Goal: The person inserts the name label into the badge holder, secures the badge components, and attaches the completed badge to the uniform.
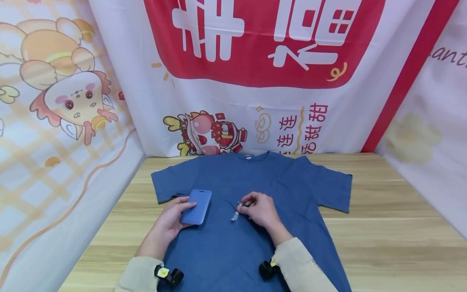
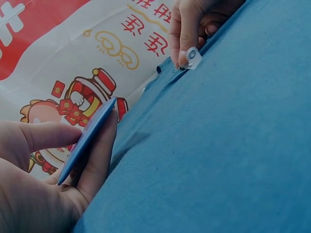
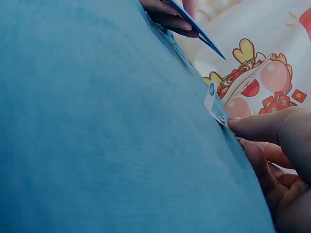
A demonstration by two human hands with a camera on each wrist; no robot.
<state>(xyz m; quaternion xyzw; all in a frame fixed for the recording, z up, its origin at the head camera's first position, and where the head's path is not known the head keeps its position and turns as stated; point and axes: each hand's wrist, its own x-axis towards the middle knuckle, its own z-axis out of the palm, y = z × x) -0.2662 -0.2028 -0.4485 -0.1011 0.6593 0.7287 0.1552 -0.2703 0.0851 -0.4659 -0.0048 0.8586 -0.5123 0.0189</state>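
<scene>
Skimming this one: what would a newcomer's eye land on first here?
Probably the large red-and-white banner hanging behind the table, then the blue T-shirt spread flat below it. Over the shirt, the left hand holds a blue badge holder, while the right hand pinches a small clip with a clear strap.

Over the blue shirt (image 1: 222, 253), the left hand (image 1: 171, 217) holds a card case (image 1: 198, 209), the right hand (image 1: 263, 209) pinches a clip (image 1: 235, 215); a table (image 1: 397, 231) lies beneath.
</scene>
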